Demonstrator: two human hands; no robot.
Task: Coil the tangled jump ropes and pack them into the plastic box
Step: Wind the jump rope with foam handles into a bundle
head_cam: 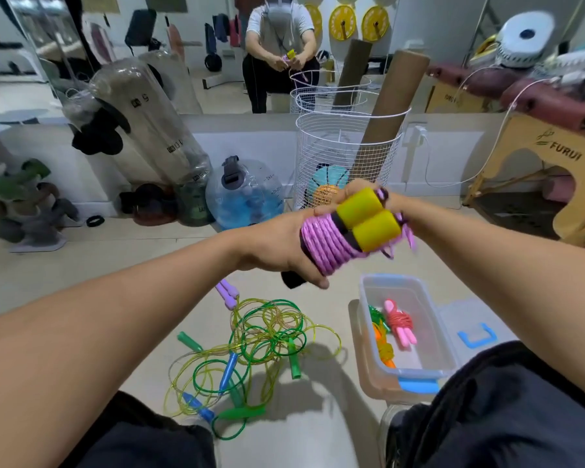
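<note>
My left hand (pixel 284 244) grips a purple jump rope (pixel 325 244) wound in tight coils around its two yellow foam handles (pixel 368 224), held up at chest height. My right hand (pixel 368 194) sits at the far end of the bundle, fingers curled around the rope's loose end; most of it is hidden behind the handles. Below on the floor lies a tangle of green and yellow ropes (pixel 267 336) with blue, green and purple handles. The clear plastic box (pixel 416 369) stands at the right and holds a coiled pink rope (pixel 399 320) and an orange one (pixel 384 346).
The box's lid (pixel 470 329) with a blue handle lies beside it on the right. A white wire basket (pixel 345 157) with cardboard tubes stands behind. Punching bags, a water jug (pixel 247 194) and a mirror line the back wall. My knees frame the bottom.
</note>
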